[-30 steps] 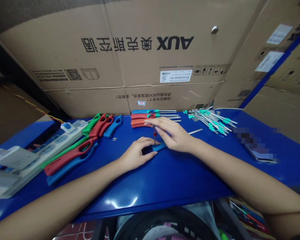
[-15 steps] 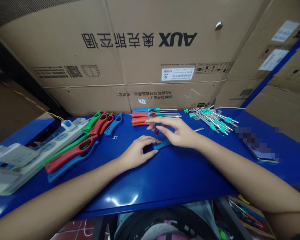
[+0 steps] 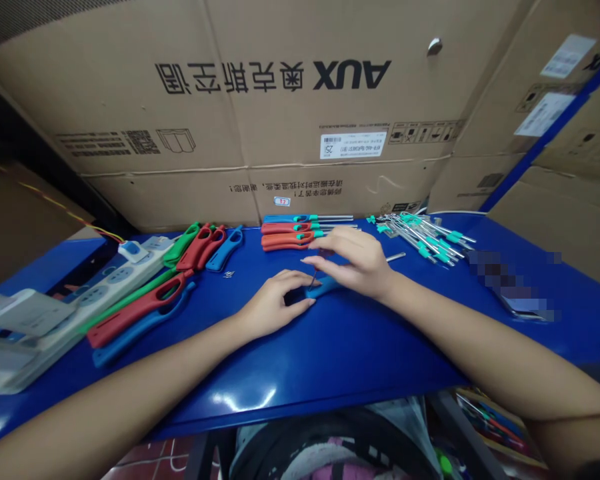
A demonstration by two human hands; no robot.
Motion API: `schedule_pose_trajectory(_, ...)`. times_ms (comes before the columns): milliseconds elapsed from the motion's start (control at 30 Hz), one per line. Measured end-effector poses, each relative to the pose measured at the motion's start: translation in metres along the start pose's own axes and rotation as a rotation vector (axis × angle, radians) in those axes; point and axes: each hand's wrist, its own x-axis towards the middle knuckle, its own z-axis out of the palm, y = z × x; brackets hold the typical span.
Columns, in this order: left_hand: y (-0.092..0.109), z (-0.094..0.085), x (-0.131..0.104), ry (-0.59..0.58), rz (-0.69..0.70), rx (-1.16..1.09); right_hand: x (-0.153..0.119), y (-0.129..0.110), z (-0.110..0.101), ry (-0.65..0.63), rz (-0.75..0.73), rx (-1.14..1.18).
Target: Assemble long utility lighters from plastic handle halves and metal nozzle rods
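Note:
A blue lighter lies on the table, its metal tube sticking out past my right hand. My left hand grips the lighter's near end between thumb and fingers. Between the thumb and fingertips of my right hand is a small screwdriver, tilted, with its tip down on the lighter's end by my left fingers. The palm of the right hand covers the lighter's middle. Small screws lie loose on the blue table, to the left beyond my left hand.
Assembled lighters are stacked at the back. Metal lighter tubes with green parts lie in a pile at right, near a blurred phone-like object. Coloured handle shells lie beside a white power strip. Cardboard walls the back.
The screwdriver leans over more, its handle having swung right, and the right hand's fingers have turned on it. My left hand stays on the blue lighter. The view has shifted slightly.

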Motion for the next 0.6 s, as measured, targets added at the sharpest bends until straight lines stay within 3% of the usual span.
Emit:
schedule_pose_trajectory(100,-0.0006,0.0003,-0.0002,0.006,0.006,0.006,-0.0009,0.0031,-0.0006,-0.082,-0.098,-0.071)
schedule_pose_trajectory(233,0.0003,-0.0005,0.0005,-0.005,0.007,0.007,0.0039,-0.0025,0.0006,-0.24,0.027,0.161)
schedule_pose_trajectory(333,0.0,-0.0006,0.0002,-0.007,0.007,0.007,0.0042,-0.0048,0.0017,-0.212,0.057,0.2)
schedule_pose_trajectory(500,-0.0015,-0.0003,-0.0005,-0.007,0.0,0.028,0.0001,-0.0005,0.0033,-0.164,-0.045,-0.081)
schedule_pose_trajectory(600,-0.0003,-0.001,0.0002,-0.005,0.0,0.023,0.0012,-0.0019,0.0061,-0.154,0.089,0.03)
